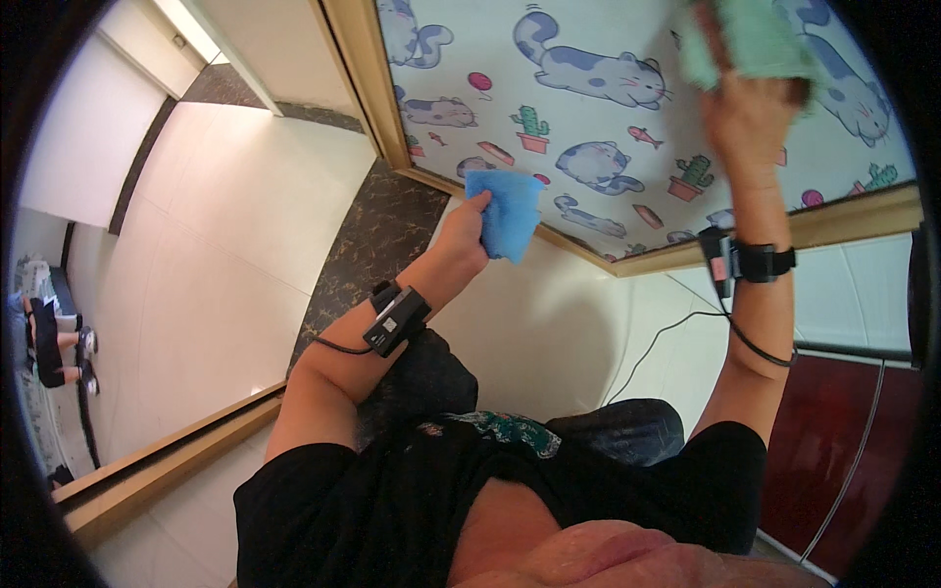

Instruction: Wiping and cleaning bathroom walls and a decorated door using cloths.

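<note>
My left hand (464,234) grips a folded blue cloth (509,217), thumb on its front side. The cloth hangs near the lower frame of a door panel (610,132) printed with cartoon cats, cacti and yarn balls. Higher up on the right, my right hand (753,121) holds a pale green cloth (768,44) over the panel. Hand and cloth are blurred there, and the cloth partly hides the printed cats. Whether the green cloth presses on the surface cannot be told.
A gold-coloured frame (706,246) edges the panel. A dark marbled threshold (367,239) crosses the pale tiled floor (228,206). A thin black cable (647,342) trails by my right arm. Dark red cabinet doors (831,441) stand at right. Another person (51,342) is at far left.
</note>
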`<action>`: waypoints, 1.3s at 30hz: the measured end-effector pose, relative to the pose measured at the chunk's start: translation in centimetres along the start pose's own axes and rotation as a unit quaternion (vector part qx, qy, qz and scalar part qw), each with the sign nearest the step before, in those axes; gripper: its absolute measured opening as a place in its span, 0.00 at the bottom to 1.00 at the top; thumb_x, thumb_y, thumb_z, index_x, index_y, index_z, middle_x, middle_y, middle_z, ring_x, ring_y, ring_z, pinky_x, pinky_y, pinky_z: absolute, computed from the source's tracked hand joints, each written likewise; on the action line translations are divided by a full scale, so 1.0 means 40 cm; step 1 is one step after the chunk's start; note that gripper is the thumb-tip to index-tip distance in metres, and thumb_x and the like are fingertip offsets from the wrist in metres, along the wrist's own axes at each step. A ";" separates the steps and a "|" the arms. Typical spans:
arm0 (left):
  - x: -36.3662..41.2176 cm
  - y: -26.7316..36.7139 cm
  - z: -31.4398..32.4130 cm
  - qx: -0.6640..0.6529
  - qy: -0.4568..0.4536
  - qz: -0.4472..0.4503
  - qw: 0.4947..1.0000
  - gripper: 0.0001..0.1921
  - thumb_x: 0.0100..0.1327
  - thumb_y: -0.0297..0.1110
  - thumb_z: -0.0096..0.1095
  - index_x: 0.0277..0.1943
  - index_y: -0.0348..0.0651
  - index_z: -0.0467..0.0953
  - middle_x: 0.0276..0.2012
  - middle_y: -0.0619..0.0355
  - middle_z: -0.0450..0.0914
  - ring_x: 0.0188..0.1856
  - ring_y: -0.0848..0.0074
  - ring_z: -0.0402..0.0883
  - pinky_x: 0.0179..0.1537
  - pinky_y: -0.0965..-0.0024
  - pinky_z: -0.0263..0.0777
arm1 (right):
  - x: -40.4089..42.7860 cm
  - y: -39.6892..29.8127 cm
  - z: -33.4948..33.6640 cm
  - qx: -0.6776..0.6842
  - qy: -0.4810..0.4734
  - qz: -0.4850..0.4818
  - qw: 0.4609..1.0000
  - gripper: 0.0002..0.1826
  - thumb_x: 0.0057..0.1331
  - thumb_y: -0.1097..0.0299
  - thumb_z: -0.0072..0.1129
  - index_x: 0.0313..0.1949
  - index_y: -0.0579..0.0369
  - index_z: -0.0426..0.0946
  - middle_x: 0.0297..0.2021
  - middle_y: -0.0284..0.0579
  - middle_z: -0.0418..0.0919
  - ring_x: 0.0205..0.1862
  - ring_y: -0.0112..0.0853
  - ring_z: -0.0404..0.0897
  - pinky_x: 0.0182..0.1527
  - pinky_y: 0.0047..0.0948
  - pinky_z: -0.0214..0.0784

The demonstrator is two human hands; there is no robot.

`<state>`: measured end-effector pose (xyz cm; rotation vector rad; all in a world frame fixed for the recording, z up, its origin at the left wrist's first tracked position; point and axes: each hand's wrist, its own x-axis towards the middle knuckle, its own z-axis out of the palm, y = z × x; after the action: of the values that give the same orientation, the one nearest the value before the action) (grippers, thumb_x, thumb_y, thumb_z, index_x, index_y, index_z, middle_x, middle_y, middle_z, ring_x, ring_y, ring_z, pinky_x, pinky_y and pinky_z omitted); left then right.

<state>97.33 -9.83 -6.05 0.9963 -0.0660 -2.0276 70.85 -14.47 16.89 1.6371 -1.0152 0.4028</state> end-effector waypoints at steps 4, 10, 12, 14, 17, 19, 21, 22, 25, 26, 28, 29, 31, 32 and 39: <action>-0.006 -0.009 0.037 0.000 -0.012 -0.014 1.000 0.21 0.71 0.36 0.40 0.61 0.32 0.57 0.57 0.46 0.68 0.55 0.58 0.72 0.54 0.53 0.69 | 0.121 -0.028 -0.054 -0.037 0.092 0.081 0.992 0.28 0.59 0.64 0.46 0.61 0.46 0.65 0.65 0.48 0.57 0.65 0.46 0.54 0.64 0.48 0.40; -0.007 0.022 0.004 -0.013 0.009 0.001 1.000 0.21 0.71 0.36 0.40 0.60 0.32 0.58 0.55 0.46 0.70 0.53 0.59 0.74 0.54 0.55 0.69 | -0.048 -0.290 0.062 0.187 -0.104 0.003 0.977 0.39 0.51 0.71 0.54 0.65 0.36 0.58 0.62 0.32 0.62 0.57 0.35 0.68 0.51 0.38 0.64; 0.004 0.022 -0.005 -0.020 -0.013 0.018 1.000 0.21 0.71 0.36 0.40 0.60 0.32 0.58 0.54 0.46 0.70 0.53 0.60 0.74 0.54 0.56 0.70 | -0.145 -0.370 0.100 0.260 -0.165 -0.059 0.950 0.33 0.54 0.72 0.50 0.62 0.41 0.62 0.58 0.32 0.67 0.50 0.31 0.73 0.41 0.33 0.70; -0.011 0.033 0.005 -0.014 0.008 0.024 1.000 0.20 0.71 0.36 0.40 0.60 0.32 0.59 0.54 0.47 0.71 0.53 0.60 0.74 0.54 0.56 0.70 | -0.192 -0.399 0.107 0.253 -0.204 -0.100 0.941 0.30 0.54 0.71 0.50 0.60 0.43 0.66 0.54 0.34 0.70 0.46 0.30 0.76 0.39 0.31 0.70; -0.012 0.047 0.001 -0.016 0.029 0.044 0.998 0.20 0.71 0.36 0.40 0.59 0.32 0.60 0.54 0.47 0.71 0.53 0.60 0.74 0.53 0.56 0.70 | -0.186 -0.400 0.110 0.235 -0.471 -0.191 0.829 0.20 0.52 0.70 0.51 0.47 0.46 0.75 0.45 0.35 0.74 0.36 0.31 0.79 0.32 0.29 0.69; -0.004 0.054 -0.016 -0.025 0.033 0.058 0.997 0.20 0.71 0.36 0.40 0.59 0.31 0.60 0.54 0.47 0.71 0.53 0.61 0.75 0.53 0.56 0.71 | -0.141 -0.385 0.103 0.268 -0.234 -0.163 0.920 0.10 0.52 0.69 0.52 0.35 0.47 0.76 0.34 0.35 0.74 0.29 0.32 0.78 0.26 0.30 0.67; 0.005 0.059 -0.025 -0.046 0.033 0.053 0.997 0.21 0.71 0.37 0.41 0.60 0.32 0.60 0.55 0.48 0.71 0.53 0.61 0.75 0.53 0.56 0.70 | -0.057 -0.360 0.090 0.249 -0.228 -0.143 0.930 0.10 0.52 0.69 0.52 0.35 0.46 0.75 0.32 0.35 0.74 0.29 0.32 0.78 0.25 0.30 0.67; 0.002 0.060 -0.019 -0.047 0.031 0.054 0.997 0.21 0.71 0.37 0.41 0.60 0.32 0.60 0.55 0.48 0.71 0.53 0.61 0.75 0.53 0.56 0.70 | -0.008 -0.344 0.080 0.231 -0.225 -0.121 0.939 0.09 0.51 0.69 0.52 0.34 0.46 0.75 0.30 0.35 0.73 0.29 0.31 0.78 0.24 0.31 0.67; -0.015 0.063 -0.002 -0.044 0.049 0.036 0.997 0.21 0.70 0.37 0.42 0.60 0.33 0.60 0.55 0.49 0.71 0.53 0.61 0.74 0.53 0.56 0.70 | 0.140 -0.290 0.079 0.149 -0.081 -0.042 0.985 0.09 0.48 0.68 0.58 0.32 0.45 0.74 0.29 0.35 0.73 0.31 0.34 0.76 0.25 0.34 0.68; -0.018 0.067 -0.004 -0.046 0.051 0.032 0.997 0.21 0.70 0.37 0.42 0.60 0.33 0.60 0.55 0.49 0.71 0.53 0.61 0.74 0.53 0.56 0.71 | 0.195 -0.271 0.065 0.094 -0.050 -0.013 0.994 0.11 0.47 0.68 0.59 0.33 0.43 0.75 0.29 0.34 0.73 0.33 0.35 0.75 0.27 0.35 0.68; -0.015 0.072 -0.011 -0.051 0.054 0.031 0.997 0.20 0.70 0.37 0.42 0.60 0.33 0.60 0.55 0.49 0.71 0.53 0.61 0.74 0.53 0.57 0.71 | 0.270 -0.234 0.061 0.038 0.000 0.050 0.998 0.25 0.49 0.71 0.57 0.49 0.35 0.75 0.37 0.35 0.76 0.42 0.35 0.73 0.38 0.38 0.70; -0.007 0.081 -0.036 -0.061 0.059 0.039 0.996 0.20 0.70 0.37 0.42 0.60 0.33 0.60 0.55 0.49 0.71 0.53 0.61 0.74 0.53 0.57 0.71 | 0.327 -0.281 -0.019 0.135 0.038 0.071 0.988 0.28 0.55 0.73 0.48 0.58 0.48 0.67 0.61 0.48 0.62 0.62 0.45 0.59 0.62 0.47 0.45; 0.001 0.081 -0.028 -0.066 0.051 0.041 0.996 0.20 0.70 0.37 0.42 0.60 0.33 0.60 0.55 0.49 0.71 0.53 0.61 0.74 0.53 0.57 0.70 | 0.350 -0.277 0.059 0.024 0.233 0.018 0.972 0.29 0.51 0.79 0.48 0.56 0.51 0.69 0.54 0.48 0.68 0.55 0.43 0.65 0.56 0.45 0.57; 0.002 0.082 -0.024 -0.075 0.056 0.044 0.995 0.20 0.70 0.37 0.42 0.60 0.33 0.60 0.55 0.49 0.71 0.53 0.61 0.74 0.53 0.57 0.71 | 0.328 -0.295 0.078 0.024 0.234 0.017 0.972 0.29 0.51 0.79 0.48 0.56 0.51 0.69 0.54 0.48 0.68 0.55 0.43 0.65 0.56 0.45 0.57; 0.007 0.103 -0.037 -0.111 0.062 0.090 0.988 0.20 0.70 0.36 0.42 0.58 0.32 0.61 0.53 0.48 0.72 0.51 0.60 0.75 0.52 0.57 0.72 | 0.049 -0.558 0.185 0.255 -0.255 -0.159 0.919 0.25 0.54 0.73 0.49 0.54 0.48 0.71 0.56 0.38 0.69 0.47 0.32 0.74 0.44 0.33 0.68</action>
<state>101.00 -12.19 -5.66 0.9377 0.1287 -1.7614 87.70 -21.63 1.97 2.4226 -1.0420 0.0032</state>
